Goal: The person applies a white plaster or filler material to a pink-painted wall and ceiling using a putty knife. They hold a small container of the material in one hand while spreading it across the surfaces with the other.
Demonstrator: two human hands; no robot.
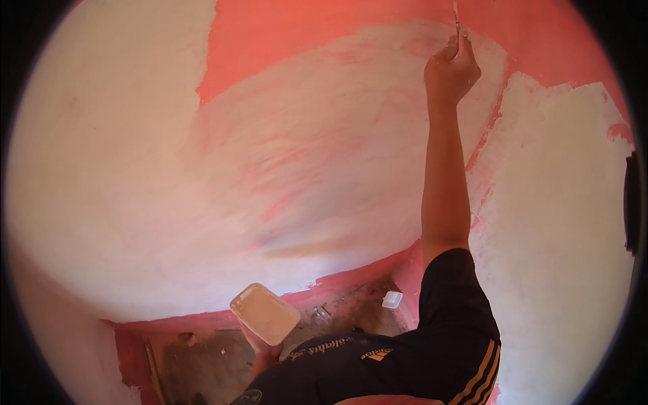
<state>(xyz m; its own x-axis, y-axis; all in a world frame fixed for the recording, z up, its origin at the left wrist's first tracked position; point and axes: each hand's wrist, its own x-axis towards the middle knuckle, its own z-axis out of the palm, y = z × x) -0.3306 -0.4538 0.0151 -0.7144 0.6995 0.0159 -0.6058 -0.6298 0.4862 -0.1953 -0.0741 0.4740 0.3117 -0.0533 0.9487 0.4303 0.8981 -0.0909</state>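
Observation:
My right hand (453,73) is raised high on the arm's full reach, close to the pink upper part of the wall (290,30). Its fingers close round a slim tool (457,15) with a pale, narrow upper end, cut off by the picture's top edge; I cannot make out its exact kind. Low down, my left hand (260,343) grips a rectangular plastic tub (266,313) from below and behind. Cream-coloured paint or paste shows inside the tub, and most of the left fingers are hidden by it.
A streaky cream coat (304,148) covers much of the wall below the pink. The adjoining right wall (553,223) is largely cream too. On the dirty floor (216,364) lie a small white container (392,300) and scattered debris. A dark object (632,202) stands at the right edge.

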